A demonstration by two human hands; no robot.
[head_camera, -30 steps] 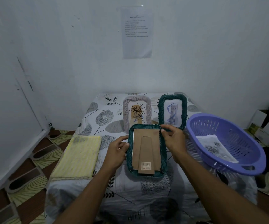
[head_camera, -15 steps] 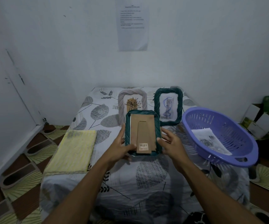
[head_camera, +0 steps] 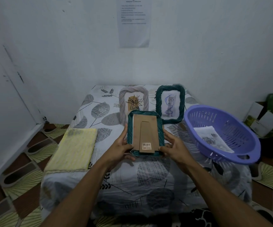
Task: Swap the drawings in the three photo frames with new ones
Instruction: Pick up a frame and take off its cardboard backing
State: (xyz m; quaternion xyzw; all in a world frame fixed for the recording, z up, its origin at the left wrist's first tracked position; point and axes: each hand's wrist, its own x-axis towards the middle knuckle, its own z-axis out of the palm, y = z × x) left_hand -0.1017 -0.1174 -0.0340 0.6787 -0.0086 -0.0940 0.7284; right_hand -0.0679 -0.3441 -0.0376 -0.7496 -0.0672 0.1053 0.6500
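Left hand (head_camera: 121, 145) and right hand (head_camera: 173, 146) both grasp a dark green woven rectangular photo frame (head_camera: 160, 128), held over the leaf-print cloth-covered tabletop (head_camera: 149, 177) with its back to the camera. The left hand holds the left edge, the right hand the lower right corner. Brown cardboard backing (head_camera: 137, 126); white barcode sticker (head_camera: 146, 144) near its bottom, digits unreadable. Behind it, a grey woven frame (head_camera: 122, 105) and a second green woven frame (head_camera: 158, 105) stand upright. Printed wall sheet (head_camera: 134, 30): text illegible.

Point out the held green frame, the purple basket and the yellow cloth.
held green frame (head_camera: 146, 131), head view, cardboard backing
purple basket (head_camera: 222, 118), head view, far inner wall
yellow cloth (head_camera: 73, 149), head view, its middle
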